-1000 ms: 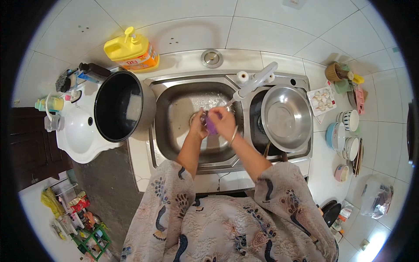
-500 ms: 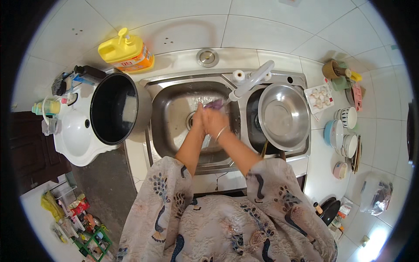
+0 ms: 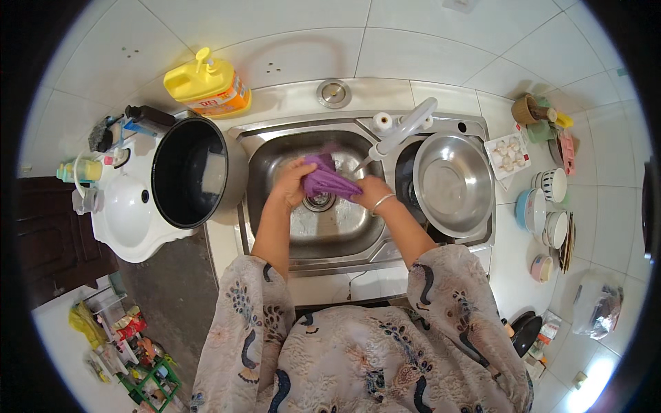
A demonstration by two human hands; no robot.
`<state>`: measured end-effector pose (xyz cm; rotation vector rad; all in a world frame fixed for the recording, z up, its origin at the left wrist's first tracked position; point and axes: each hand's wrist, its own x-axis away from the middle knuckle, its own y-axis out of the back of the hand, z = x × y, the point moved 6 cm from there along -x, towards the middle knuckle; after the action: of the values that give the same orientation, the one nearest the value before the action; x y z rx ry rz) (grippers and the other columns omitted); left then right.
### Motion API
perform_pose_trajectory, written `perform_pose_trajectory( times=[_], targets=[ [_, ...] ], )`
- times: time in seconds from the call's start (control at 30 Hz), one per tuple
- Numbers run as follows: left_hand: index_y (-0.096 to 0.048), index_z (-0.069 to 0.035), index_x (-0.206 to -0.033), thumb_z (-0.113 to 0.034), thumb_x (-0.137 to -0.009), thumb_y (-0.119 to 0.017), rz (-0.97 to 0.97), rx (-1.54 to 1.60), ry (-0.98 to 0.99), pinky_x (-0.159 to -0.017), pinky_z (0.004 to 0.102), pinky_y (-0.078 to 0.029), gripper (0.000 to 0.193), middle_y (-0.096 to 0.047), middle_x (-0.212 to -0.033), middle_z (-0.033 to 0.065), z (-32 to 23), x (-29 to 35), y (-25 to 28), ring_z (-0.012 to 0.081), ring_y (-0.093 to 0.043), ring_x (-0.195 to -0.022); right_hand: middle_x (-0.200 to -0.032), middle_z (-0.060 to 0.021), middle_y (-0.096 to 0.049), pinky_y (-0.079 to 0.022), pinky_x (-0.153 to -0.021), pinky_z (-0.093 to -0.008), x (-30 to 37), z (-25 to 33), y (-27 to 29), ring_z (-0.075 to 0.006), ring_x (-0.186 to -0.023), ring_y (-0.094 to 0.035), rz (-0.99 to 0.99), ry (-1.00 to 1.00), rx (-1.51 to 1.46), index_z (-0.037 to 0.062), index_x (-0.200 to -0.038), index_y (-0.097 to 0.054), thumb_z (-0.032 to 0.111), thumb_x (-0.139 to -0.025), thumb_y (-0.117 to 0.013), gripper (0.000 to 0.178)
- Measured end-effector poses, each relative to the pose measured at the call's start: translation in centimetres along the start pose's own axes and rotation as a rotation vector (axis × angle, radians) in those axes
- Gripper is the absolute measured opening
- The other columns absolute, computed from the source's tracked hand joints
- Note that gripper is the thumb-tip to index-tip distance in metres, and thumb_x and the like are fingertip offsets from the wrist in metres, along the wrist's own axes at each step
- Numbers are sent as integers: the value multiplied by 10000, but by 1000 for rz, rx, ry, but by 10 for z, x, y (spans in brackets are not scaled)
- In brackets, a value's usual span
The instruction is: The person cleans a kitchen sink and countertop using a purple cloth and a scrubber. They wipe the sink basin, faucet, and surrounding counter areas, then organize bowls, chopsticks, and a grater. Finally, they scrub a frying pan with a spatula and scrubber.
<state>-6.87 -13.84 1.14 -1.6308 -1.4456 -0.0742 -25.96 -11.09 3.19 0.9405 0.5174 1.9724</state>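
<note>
A purple cloth [image 3: 329, 180] is stretched between my two hands above the left basin of the steel sink [image 3: 275, 237]. My left hand [image 3: 294, 180] grips its left side, with the thumb over the fabric. At its lower right corner, my right hand [image 3: 373, 192] is closed on the cloth and wears a bangle at the wrist. The white faucet [image 3: 403, 131] reaches over the basin, its tip just above my right hand. Below the cloth the drain [image 3: 320, 202] shows in part, and the basin floor looks wet.
A steel bowl [image 3: 454, 184] rests over the right basin. To the left stand a large dark pot [image 3: 237, 180] and a yellow pump jug [image 3: 210, 86]. Along the right counter are an egg tray [image 3: 508, 153], several bowls [image 3: 531, 210] and a dark pan [image 3: 527, 333].
My hands were together with the cloth bunched up between them. They have moved apart, and the cloth is now spread out between them.
</note>
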Motion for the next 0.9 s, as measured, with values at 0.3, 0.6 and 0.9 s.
perform_pose_trajectory(
  times=[0.3, 0.6, 0.9],
  targets=[
    [-449, -111, -1118, -278, -883, -551, -223, 312, 44, -698, 321, -482, 306, -560, -1005, 72, 80, -13, -17, 219, -578, -773, -849, -73, -600, -468, -688, -282, 4, 28, -12, -168, -747, -566, -489, -8, -1121, 30, -969, -558, 88, -745, -577, 233],
    [-550, -93, -821, -394, -926, -477, -152, 103, -173, -630, 320, -478, 327, -583, -748, 52, 100, -34, -33, 159, -554, -662, -884, -173, -605, -460, -754, -397, -8, 3, 1, -312, -851, -591, -752, -113, -507, 16, -918, -558, 113, -752, -601, 197],
    [-583, -34, -993, -298, -909, -501, -246, 20, 11, -683, 325, -487, 289, -615, -869, 66, 66, -12, -46, 169, -582, -773, -1030, -212, -568, -451, -823, -426, -9, 16, -16, -401, -935, -546, -567, 18, -397, 43, -1048, -516, 99, -794, -551, 262]
  ],
)
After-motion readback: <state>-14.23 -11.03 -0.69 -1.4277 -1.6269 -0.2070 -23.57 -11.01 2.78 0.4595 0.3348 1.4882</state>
